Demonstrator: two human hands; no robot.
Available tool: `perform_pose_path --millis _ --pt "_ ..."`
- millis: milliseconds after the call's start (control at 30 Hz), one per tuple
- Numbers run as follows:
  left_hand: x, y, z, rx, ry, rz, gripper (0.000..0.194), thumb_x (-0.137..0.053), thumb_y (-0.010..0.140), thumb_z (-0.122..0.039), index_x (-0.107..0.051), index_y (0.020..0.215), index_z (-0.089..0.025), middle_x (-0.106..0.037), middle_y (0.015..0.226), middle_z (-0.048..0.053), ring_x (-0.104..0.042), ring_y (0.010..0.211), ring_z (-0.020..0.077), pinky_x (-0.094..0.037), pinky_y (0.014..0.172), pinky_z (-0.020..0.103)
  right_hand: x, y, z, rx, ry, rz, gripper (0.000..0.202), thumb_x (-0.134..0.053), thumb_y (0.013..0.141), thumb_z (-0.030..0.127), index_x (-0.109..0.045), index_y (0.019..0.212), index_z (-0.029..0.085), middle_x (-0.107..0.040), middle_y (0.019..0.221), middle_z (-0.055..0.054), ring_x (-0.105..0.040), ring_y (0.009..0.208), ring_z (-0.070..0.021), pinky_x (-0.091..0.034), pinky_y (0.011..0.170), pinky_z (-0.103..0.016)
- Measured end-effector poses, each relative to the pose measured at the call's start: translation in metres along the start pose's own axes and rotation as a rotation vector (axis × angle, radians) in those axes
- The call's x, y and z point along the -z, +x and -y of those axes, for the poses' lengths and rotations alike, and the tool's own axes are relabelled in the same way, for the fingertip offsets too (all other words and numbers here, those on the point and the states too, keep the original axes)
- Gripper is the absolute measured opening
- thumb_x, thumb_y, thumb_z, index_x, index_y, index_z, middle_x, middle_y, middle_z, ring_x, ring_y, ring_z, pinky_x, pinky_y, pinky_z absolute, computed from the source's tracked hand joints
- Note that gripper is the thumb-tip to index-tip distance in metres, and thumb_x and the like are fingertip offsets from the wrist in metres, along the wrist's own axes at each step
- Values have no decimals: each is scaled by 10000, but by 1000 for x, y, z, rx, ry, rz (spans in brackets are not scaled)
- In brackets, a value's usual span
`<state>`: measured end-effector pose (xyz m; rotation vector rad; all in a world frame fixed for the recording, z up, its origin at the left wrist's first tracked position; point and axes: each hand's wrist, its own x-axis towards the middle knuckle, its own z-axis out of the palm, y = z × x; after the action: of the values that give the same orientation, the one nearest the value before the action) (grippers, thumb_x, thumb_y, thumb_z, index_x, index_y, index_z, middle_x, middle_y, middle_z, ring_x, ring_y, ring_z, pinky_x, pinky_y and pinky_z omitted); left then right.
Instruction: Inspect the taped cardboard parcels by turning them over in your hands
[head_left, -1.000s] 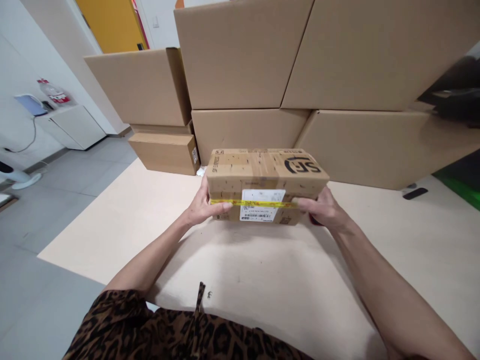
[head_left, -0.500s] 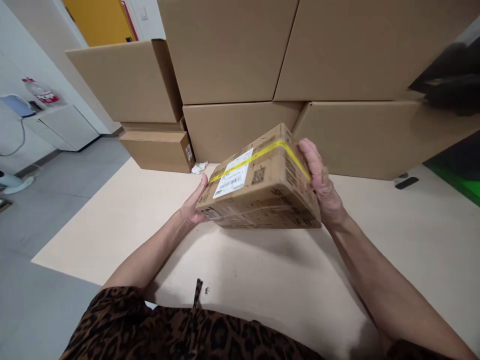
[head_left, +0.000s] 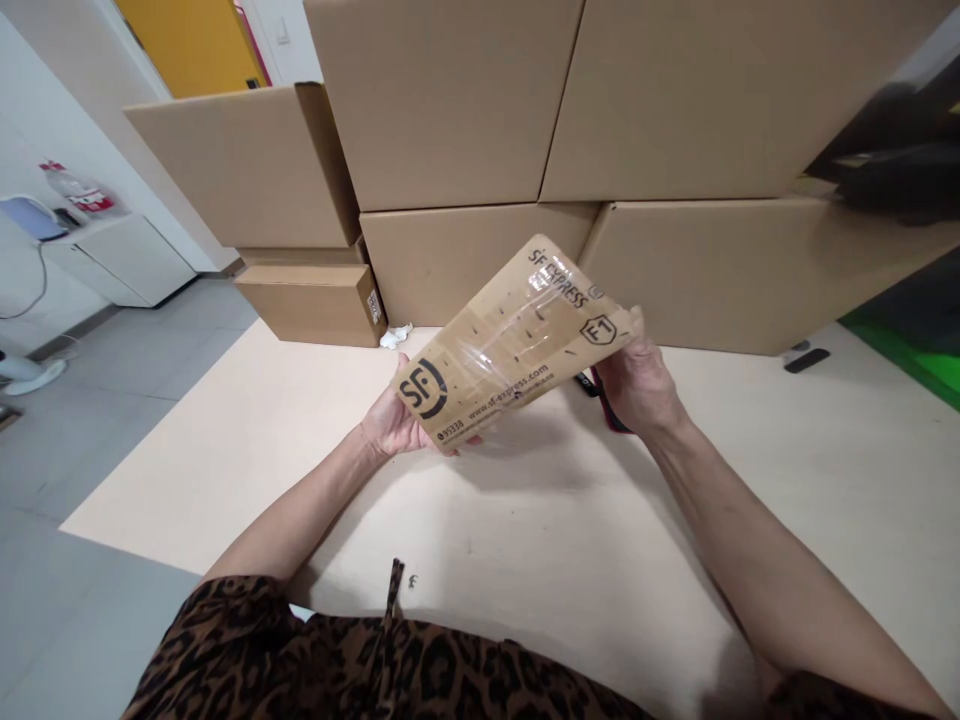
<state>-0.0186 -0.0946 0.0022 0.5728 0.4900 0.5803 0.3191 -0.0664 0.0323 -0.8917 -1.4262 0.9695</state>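
I hold a small brown cardboard parcel [head_left: 510, 345] in the air above a pale table [head_left: 525, 540], gripped at both ends. Its printed face, with a black logo, lettering and clear tape, is turned toward me and tilted up to the right. My left hand [head_left: 390, 425] cups the lower left end. My right hand [head_left: 637, 385] grips the upper right end. A dark red and black object [head_left: 596, 392] lies on the table under my right hand, mostly hidden.
Large cardboard boxes [head_left: 450, 110] are stacked along the table's far side. A smaller box [head_left: 315, 305] and a crumpled white scrap [head_left: 395, 335] sit at the back left. A black remote [head_left: 806, 360] lies at the right. A white cabinet [head_left: 124, 260] stands on the left.
I have lifted the parcel off the table and rolled it over. The side with the white label and yellow tape is gone from sight, and the logo face now shows.
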Motion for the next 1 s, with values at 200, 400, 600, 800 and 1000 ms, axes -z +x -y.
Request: perform_pose_path --millis 200,400,600,800,1000 --pt "0 1 -4 -200 196 -5 912 -398 1000 -889 -594 1584 -218 -715 1501 230 -776 1228 408 -670 944 534 -10 6 -1 -132 139 -179 653 -602 872 902 -747 1231 376 -770 1354 -48 -686 1320 -358 -659 937 -525" --pt "3 11 4 -479 527 -206 820 -649 929 -847 -610 1591 -365 -659 1622 89 -513 1580 402 -478 1258 571 -15 5 -2 -260 171 -248 774 -678 734 971 -734 1197 353 -733 1308 -76 -691 1059 -290 -626 673 -384" --pt "3 16 6 -666 654 -484 1056 -730 763 -946 -559 1583 -304 -508 1731 158 -386 1639 444 -336 1327 649 -23 1 -3 -343 109 -232 849 -634 686 1026 -734 1151 322 -715 1190 -99 -656 899 -261 -576 584 -365" --pt "-2 16 2 -697 586 -548 1092 -599 705 -1068 -563 1559 -388 -547 1720 96 -448 1600 453 -398 1272 677 -25 -5 -2 -257 -42 -201 836 -555 757 1044 -731 1076 292 -707 985 -64 -640 662 -199 -420 481 -329" --pt "-3 16 -2 -686 426 -524 996 -533 786 -1049 -707 1442 -320 -710 1555 115 -530 1559 408 -451 1258 604 -22 -11 7 -140 -217 -135 682 -517 915 950 -653 791 293 -628 762 -26 -564 610 -200 -569 660 -426"
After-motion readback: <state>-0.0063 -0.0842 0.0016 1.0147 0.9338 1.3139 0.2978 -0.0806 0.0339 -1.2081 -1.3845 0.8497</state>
